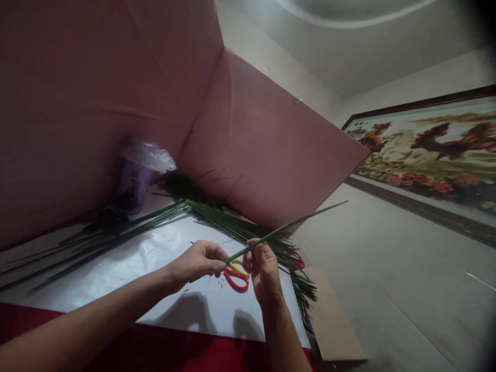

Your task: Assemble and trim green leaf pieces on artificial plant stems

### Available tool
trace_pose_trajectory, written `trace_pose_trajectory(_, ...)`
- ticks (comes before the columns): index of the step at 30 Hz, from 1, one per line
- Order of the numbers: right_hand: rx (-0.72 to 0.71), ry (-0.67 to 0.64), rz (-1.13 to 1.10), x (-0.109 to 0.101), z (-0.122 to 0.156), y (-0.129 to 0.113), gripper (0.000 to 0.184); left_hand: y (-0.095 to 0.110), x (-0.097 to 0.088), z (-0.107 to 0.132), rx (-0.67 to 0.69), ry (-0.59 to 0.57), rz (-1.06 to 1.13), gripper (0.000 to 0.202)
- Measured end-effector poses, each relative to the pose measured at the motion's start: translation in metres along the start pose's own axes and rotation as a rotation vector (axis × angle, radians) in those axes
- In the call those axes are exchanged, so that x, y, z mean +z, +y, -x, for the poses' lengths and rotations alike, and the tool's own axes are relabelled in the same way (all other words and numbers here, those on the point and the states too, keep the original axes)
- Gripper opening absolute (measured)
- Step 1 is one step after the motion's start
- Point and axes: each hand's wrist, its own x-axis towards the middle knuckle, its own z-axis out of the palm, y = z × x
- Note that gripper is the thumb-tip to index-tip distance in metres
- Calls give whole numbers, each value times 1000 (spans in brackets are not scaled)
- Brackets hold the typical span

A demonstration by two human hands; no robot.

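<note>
A long, narrow green leaf blade (306, 217) runs slantwise between my two hands, its pointed tip reaching up to the right. My left hand (207, 258) pinches it toward its lower end. Farther along the blade, my right hand (265, 266) has its fingers closed round it. Scissors with red and yellow handles (237, 284) lie on the white sheet (163, 279) just behind and between the hands; their blades are hidden. Beyond the hands, a bundle of green leaf blades (220, 217) spreads to the right, and more long blades (127, 235) fan out to the left.
A purple container (135, 181) with clear plastic (151, 155) on top stands at the back left. Pink panels (263, 134) rise behind the work surface. Red cloth (163, 349) lies along the front edge. At the right are a brown board (335, 320) and a framed picture (434, 144).
</note>
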Motion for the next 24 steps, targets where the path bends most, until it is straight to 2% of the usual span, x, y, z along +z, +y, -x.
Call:
trace_pose_trajectory(3, -18, 93, 94, 1, 4, 3, 24, -1, 1, -1, -1, 31, -16, 17)
trace_pose_trajectory(6, -26, 165, 119, 0, 6, 5, 23, 0, 1, 0, 24, -10, 1, 19)
trace_pose_trajectory(10, -21, 229, 75, -1, 9, 4, 22, 7, 2, 3, -22, -47, 100, 25)
trace_pose_trajectory(15, -1, 338, -6, 5, 16, -2, 25, 13, -3, 4, -89, -70, 333, 45)
trace_pose_trajectory(18, -5, 452, -98, 11, 21, -6, 28, 9, -8, -1, -114, -5, 486, 40)
trace_pose_trajectory(21, 2, 518, -147, 20, 28, -4, 29, 3, -7, -3, -52, 94, 449, 23)
trace_pose_trajectory(24, 33, 532, -177, 31, 35, 4, 29, -3, 0, -2, -28, 41, 366, 34)
